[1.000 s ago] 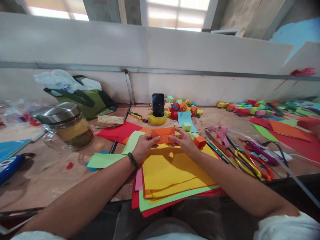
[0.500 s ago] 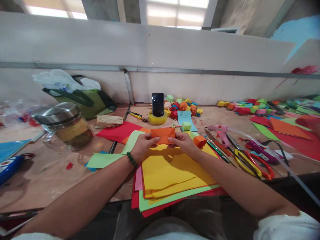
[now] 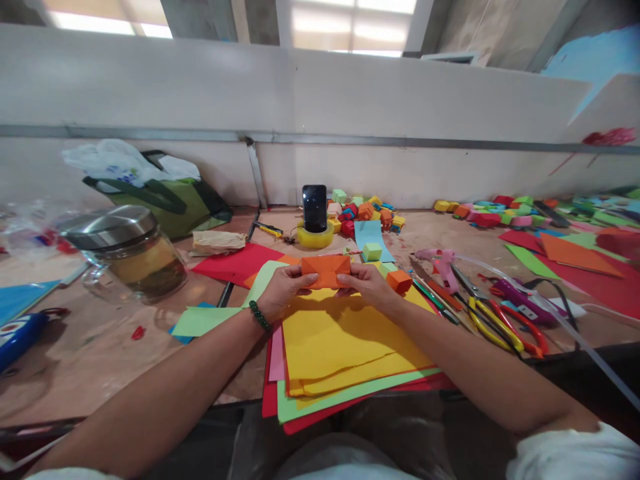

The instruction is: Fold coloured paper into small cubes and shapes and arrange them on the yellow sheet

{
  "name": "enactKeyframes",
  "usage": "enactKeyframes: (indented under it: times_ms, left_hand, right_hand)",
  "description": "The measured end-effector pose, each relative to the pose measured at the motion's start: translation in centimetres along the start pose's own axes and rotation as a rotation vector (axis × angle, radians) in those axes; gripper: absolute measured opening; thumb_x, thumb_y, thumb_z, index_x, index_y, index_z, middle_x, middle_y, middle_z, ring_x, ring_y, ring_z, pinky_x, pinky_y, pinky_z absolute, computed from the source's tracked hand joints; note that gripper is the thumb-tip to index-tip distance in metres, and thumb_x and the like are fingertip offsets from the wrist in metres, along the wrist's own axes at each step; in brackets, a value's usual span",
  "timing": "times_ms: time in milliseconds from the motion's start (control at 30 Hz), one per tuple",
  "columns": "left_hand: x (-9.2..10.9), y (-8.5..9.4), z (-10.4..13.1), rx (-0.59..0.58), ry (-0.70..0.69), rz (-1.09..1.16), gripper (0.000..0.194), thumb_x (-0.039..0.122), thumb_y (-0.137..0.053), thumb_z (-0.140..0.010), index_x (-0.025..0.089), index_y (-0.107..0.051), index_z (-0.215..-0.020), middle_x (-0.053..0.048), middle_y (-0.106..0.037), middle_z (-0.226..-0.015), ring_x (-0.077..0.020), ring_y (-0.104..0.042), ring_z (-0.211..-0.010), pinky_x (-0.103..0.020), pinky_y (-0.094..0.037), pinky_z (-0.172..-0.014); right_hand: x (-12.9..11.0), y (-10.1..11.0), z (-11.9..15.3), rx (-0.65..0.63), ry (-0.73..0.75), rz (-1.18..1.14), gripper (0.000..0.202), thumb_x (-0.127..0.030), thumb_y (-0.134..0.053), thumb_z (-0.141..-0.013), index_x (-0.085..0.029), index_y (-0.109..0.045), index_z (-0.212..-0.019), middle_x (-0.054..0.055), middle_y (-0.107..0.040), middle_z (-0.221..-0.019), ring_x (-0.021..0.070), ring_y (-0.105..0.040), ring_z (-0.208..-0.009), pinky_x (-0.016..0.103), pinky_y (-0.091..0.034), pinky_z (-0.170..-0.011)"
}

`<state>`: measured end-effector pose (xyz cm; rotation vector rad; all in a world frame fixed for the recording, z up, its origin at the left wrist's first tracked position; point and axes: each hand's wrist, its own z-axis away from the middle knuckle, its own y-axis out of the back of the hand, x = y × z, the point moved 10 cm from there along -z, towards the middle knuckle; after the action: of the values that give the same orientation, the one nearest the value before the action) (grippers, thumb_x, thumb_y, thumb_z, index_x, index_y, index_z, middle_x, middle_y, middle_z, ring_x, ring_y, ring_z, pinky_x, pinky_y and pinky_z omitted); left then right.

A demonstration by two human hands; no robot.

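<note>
A folded piece of orange paper (image 3: 326, 272) is held level between my two hands. My left hand (image 3: 286, 289) pinches its left end, thumb on the near face, and my right hand (image 3: 367, 285) pinches its right end the same way. The fingers behind the paper are partly hidden. Below it lies a stack of yellow paper (image 3: 350, 340) on green, pink and red sheets. Close to my right hand sit an orange paper box (image 3: 399, 282) and a small light green cube (image 3: 372, 252).
A phone (image 3: 315, 208) stands in a yellow tape roll (image 3: 315, 236), with colourful paper cubes beside it. A glass jar (image 3: 145, 260) and green bag (image 3: 185, 207) are at left. A pink glue gun (image 3: 443, 265), scissors (image 3: 493, 323) and pens lie at right.
</note>
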<state>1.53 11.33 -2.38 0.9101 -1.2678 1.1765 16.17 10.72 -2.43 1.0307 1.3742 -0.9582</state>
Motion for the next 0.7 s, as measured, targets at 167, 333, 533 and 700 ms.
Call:
enactKeyframes:
  times_ms: [167, 333, 533, 700]
  left_hand:
    - [0.18, -0.07, 0.03, -0.007, -0.014, -0.007, 0.048, 0.042, -0.086, -0.038, 0.013, -0.073, -0.075, -0.004, -0.069, -0.073, -0.0122, -0.058, -0.063, -0.022, -0.044, -0.056]
    - [0.27, -0.22, 0.06, -0.016, -0.037, -0.042, 0.042, 0.041, -0.085, -0.042, 0.014, -0.072, -0.071, -0.003, -0.068, -0.071, -0.0114, -0.057, -0.061, -0.022, -0.045, -0.057]
    - [0.45, -0.37, 0.17, -0.034, -0.027, -0.081, 0.042, 0.041, -0.084, -0.045, 0.014, -0.072, -0.075, -0.003, -0.069, -0.073, -0.0135, -0.061, -0.064, -0.022, -0.044, -0.058]
    - [0.54, -0.43, 0.24, -0.047, -0.021, -0.091, 0.042, 0.042, -0.083, -0.047, 0.015, -0.071, -0.077, -0.003, -0.069, -0.075, -0.0119, -0.059, -0.061, -0.020, -0.040, -0.054]
  right_hand:
    - [0.04, -0.44, 0.22, -0.029, -0.025, -0.011, 0.041, -0.046, -0.075, -0.064, -0.015, -0.066, -0.089, 0.002, -0.069, -0.071, 0.0107, -0.064, -0.054, 0.021, -0.051, -0.054]
    - [0.16, -0.31, 0.32, -0.004, -0.051, -0.049, 0.036, -0.041, -0.076, -0.062, -0.014, -0.065, -0.082, 0.001, -0.068, -0.066, 0.0089, -0.061, -0.051, 0.019, -0.047, -0.050]
    - [-0.39, -0.54, 0.33, -0.045, 0.004, -0.024, 0.029, -0.038, -0.073, -0.065, -0.015, -0.064, -0.080, 0.000, -0.066, -0.064, 0.0099, -0.062, -0.051, 0.019, -0.046, -0.050]
    - [-0.41, -0.43, 0.40, -0.050, 0.014, -0.023, 0.029, -0.037, -0.072, -0.067, -0.015, -0.062, -0.084, 0.000, -0.067, -0.070, 0.0103, -0.064, -0.052, 0.020, -0.048, -0.052]
